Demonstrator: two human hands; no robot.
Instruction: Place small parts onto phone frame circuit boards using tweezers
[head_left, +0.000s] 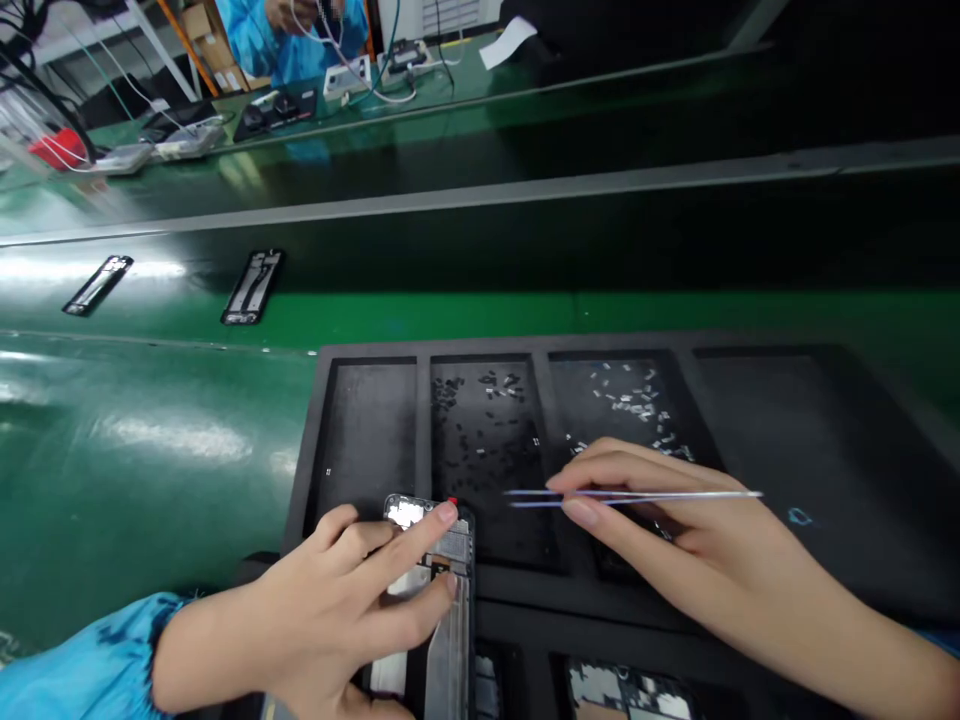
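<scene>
My left hand point(330, 600) grips a metal smartphone mid-frame point(456, 640) at the lower middle, with fingers across its face and a red speck at its top edge. My right hand point(675, 530) holds slim steel tweezers point(637, 494), their tips pointing left and closed or nearly so, above a black foam tray point(360, 430). Nothing shows between the tips. Tiny dark parts point(480, 420) and small silver parts point(630, 400) lie scattered in neighbouring tray compartments, close above the tweezers.
A green conveyor belt point(150, 440) runs past the tray, carrying several-free phone frames point(253, 287) point(97, 285) beyond a metal rail point(480, 197). Circuit assemblies point(622, 690) sit in a lower tray. Across the line, a person in a blue sleeve point(292, 35) works among cables and devices.
</scene>
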